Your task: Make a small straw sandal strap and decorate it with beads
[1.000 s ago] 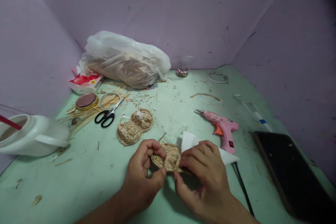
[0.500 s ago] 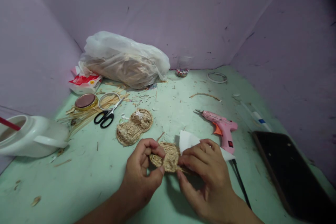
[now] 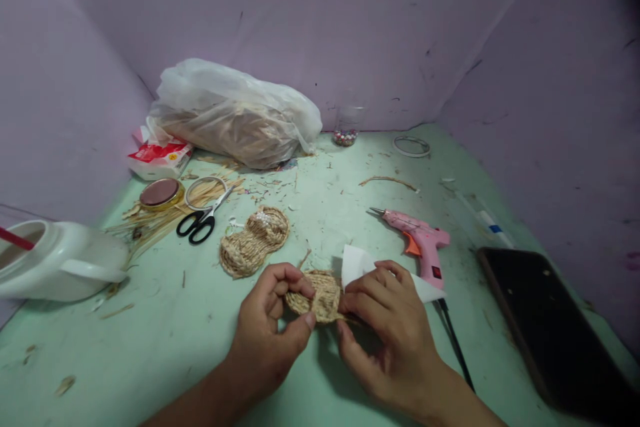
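Between my hands is a small slipper of braided straw (image 3: 326, 288), raised a little off the table. My left hand (image 3: 277, 327) pinches its left side between thumb and fingers. My right hand (image 3: 387, 330) is closed at its right end, where a thin straw strand (image 3: 350, 318) runs under the fingers. A matching straw slipper (image 3: 255, 240) with white beads on its strap lies just beyond my left hand. Partly behind my right hand lies a piece of white paper (image 3: 356, 263). The pink glue gun (image 3: 417, 233) rests past it, nozzle pointing left.
Black-handled scissors (image 3: 203, 220), a round tin (image 3: 161, 193) and loose straw lie at left, near a white pot (image 3: 65, 260). A plastic bag (image 3: 235, 113) and a cup of beads (image 3: 346, 133) stand at the back wall. A phone (image 3: 550, 327) lies at right.
The view has shifted very slightly. Both hands keep their hold on the slipper, with hardly any movement.
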Demonstrator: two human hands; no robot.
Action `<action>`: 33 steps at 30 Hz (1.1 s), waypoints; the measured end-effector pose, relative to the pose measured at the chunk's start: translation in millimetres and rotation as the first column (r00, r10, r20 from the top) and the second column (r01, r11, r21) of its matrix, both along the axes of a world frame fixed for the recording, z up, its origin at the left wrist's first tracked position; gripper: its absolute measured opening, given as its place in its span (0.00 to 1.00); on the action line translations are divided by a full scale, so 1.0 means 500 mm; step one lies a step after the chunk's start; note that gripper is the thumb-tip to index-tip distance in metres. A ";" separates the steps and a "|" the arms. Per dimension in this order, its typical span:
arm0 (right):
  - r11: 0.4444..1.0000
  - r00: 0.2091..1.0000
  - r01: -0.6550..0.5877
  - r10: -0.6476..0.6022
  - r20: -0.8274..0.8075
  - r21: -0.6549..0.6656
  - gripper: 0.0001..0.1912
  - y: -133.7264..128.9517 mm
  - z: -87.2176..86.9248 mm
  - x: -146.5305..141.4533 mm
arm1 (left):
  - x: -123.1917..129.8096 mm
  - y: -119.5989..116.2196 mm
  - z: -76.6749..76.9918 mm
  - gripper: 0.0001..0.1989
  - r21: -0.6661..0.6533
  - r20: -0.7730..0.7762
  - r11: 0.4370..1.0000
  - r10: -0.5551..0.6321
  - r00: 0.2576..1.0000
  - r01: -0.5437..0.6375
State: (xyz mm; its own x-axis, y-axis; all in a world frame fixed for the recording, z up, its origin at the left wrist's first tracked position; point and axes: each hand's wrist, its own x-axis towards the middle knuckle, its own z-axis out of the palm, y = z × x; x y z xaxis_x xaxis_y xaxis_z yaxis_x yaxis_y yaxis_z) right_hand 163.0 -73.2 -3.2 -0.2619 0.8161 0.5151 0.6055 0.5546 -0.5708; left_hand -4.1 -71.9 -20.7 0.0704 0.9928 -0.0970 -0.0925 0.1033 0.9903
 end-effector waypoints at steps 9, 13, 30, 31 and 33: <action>1.000 1.000 0.003 -0.002 0.019 -0.019 0.02 0.003 0.006 -0.003 | 0.002 0.000 0.002 0.14 -0.017 -0.029 1.000 0.013 0.999 -0.013; 1.000 1.000 0.018 -0.018 0.015 0.003 0.03 0.003 0.003 -0.004 | 0.003 0.002 0.007 0.14 -0.039 -0.028 0.999 0.018 0.999 -0.019; 0.998 0.998 0.046 -0.044 0.038 -0.053 0.02 -0.003 0.005 -0.008 | 0.016 -0.002 0.023 0.14 -0.099 -0.002 0.990 0.100 0.995 -0.100; 0.997 0.998 0.060 -0.058 0.041 -0.054 0.02 -0.003 0.004 -0.010 | 0.016 -0.002 0.023 0.13 -0.103 0.002 0.990 0.099 0.995 -0.098; 0.997 0.997 0.059 -0.056 0.047 -0.059 0.02 -0.002 0.003 -0.009 | 0.012 -0.001 0.021 0.13 -0.097 0.014 0.994 0.061 0.998 -0.059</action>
